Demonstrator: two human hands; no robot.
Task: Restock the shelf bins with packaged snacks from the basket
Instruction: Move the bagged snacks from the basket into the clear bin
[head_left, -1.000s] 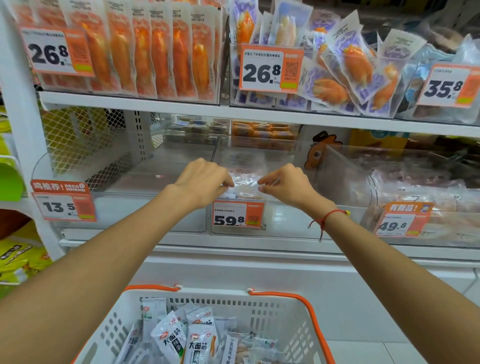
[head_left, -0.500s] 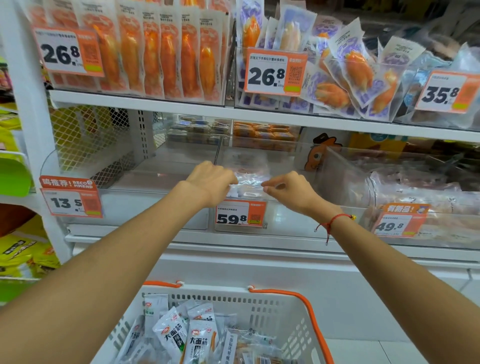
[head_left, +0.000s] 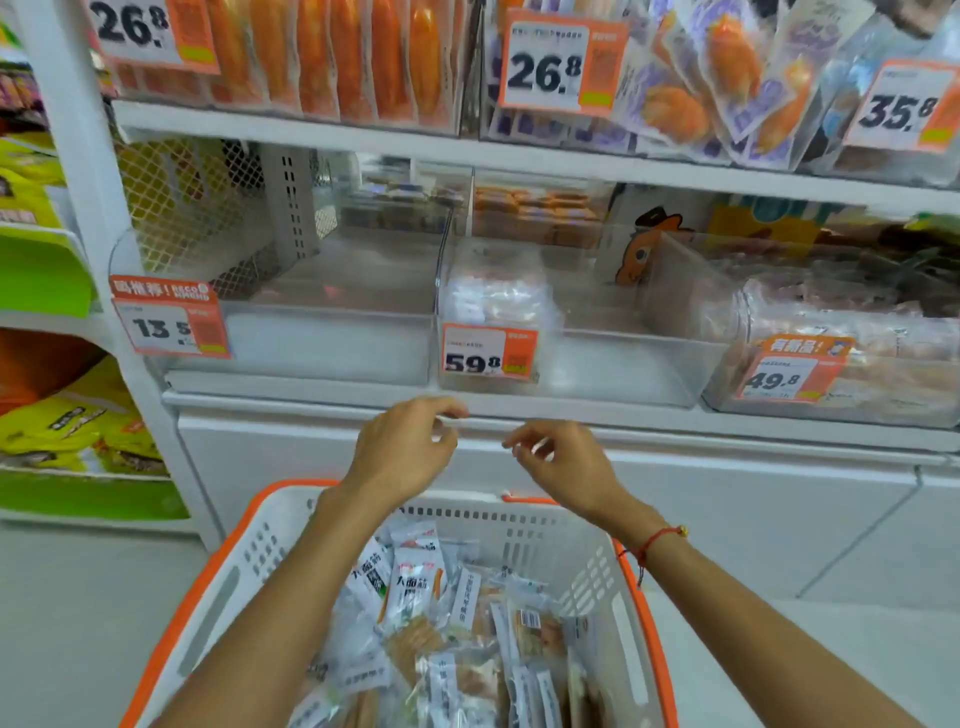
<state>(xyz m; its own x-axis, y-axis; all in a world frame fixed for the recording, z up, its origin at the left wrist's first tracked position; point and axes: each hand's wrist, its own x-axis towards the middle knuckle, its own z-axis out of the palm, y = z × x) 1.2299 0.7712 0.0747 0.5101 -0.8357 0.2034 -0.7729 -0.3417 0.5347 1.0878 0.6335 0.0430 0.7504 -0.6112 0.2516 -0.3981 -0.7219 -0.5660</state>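
A white basket (head_left: 587, 561) with orange trim sits below me, holding several packaged snacks (head_left: 415, 587). My left hand (head_left: 402, 449) and right hand (head_left: 563, 465) hover above the basket's far rim, in front of the shelf edge, fingers loosely curled and holding nothing. Above them, the middle clear bin (head_left: 613, 358) with the 59.8 tag holds a stack of clear snack packs (head_left: 498, 299) at its left front. The left clear bin (head_left: 322, 338) with the 13.5 tag looks bare.
A right bin (head_left: 852, 374) tagged 49.8 holds pale packs. The upper shelf (head_left: 467, 150) carries orange and purple snack packs behind 26.8 and 35.8 tags. Yellow and green bags (head_left: 57, 415) fill a rack at the left. A white cabinet front (head_left: 727, 509) lies below the bins.
Both hands have let go of the clear pack in the 59.8 bin and dropped down to just above the basket. The camera has tilted down and moved closer.
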